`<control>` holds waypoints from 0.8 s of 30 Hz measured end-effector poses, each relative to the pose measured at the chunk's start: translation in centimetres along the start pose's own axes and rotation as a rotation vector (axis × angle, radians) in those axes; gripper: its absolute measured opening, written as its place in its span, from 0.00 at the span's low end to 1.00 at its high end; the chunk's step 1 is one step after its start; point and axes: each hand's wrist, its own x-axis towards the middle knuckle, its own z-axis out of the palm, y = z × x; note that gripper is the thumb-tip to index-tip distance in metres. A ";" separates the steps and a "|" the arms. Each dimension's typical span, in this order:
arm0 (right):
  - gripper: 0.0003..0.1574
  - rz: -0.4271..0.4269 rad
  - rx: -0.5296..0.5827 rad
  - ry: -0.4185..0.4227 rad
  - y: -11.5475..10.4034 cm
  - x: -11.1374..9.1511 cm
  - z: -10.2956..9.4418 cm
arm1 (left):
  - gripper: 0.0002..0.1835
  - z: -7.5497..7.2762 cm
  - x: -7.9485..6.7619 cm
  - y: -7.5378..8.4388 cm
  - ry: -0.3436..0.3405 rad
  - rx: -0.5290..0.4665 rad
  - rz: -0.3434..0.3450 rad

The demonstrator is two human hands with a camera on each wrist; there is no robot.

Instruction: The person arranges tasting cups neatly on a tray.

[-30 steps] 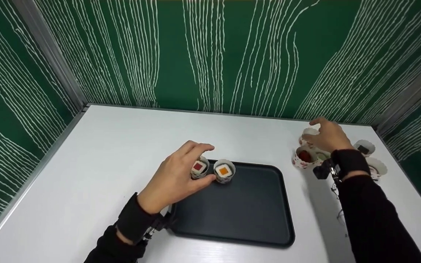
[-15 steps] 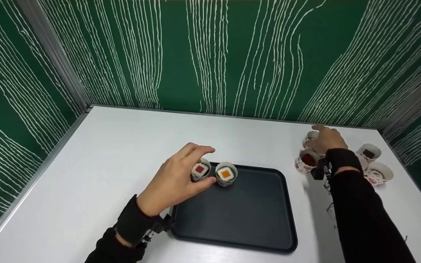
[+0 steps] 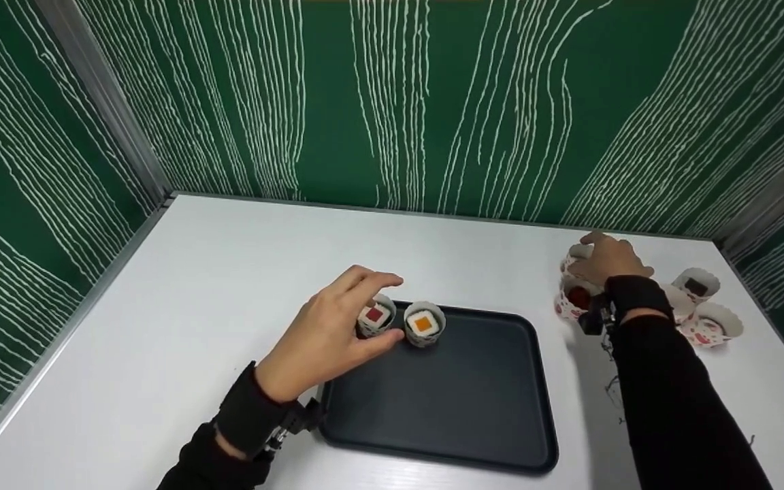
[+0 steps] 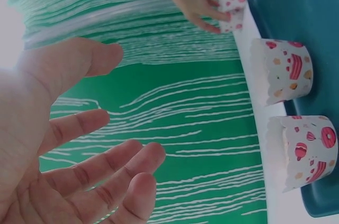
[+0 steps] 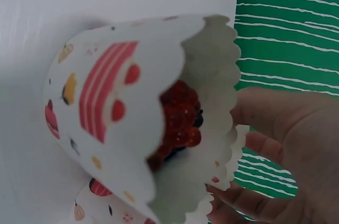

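Note:
My left hand (image 3: 327,333) hovers spread over the left end of the dark tray (image 3: 467,401), thumb and fingers apart and holding nothing. Beside its fingertips, two patterned paper cups stand on the tray: one holds a square sushi roll with a red centre (image 3: 375,314), the other an orange-centred roll (image 3: 423,324). At the far right, my right hand (image 3: 611,262) holds the rearmost paper cup (image 3: 577,253), thumb in front and index finger over the far rim. Just in front stands a paper cup (image 5: 116,75) with glossy red roe (image 5: 180,118) inside.
More paper cups stand right of my right hand: one with a dark-topped piece (image 3: 696,286) and another with pink-patterned sides (image 3: 712,327). The white table (image 3: 263,245) ends at a green wall (image 3: 324,102) with white lines.
My right hand has settled lower around the rearmost cup, which has shifted slightly left relative to the roe cup. My left hand keeps its place; the view has turned slightly.

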 end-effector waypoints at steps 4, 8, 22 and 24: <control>0.42 0.000 0.013 0.015 0.2 0.3 0.2 | 0.31 0.1 0.0 0.0 0.002 0.005 -0.001; 0.43 0.007 0.020 0.011 0.3 0.4 0.4 | 0.31 0.1 0.0 0.0 0.003 0.007 -0.003; 0.44 -0.055 0.047 0.063 -0.3 -0.6 -0.5 | 0.31 0.2 -0.1 -0.1 -0.004 0.004 -0.003; 0.44 -0.077 0.059 0.074 -0.6 -0.7 -0.9 | 0.31 0.2 -0.1 -0.2 -0.001 0.006 0.003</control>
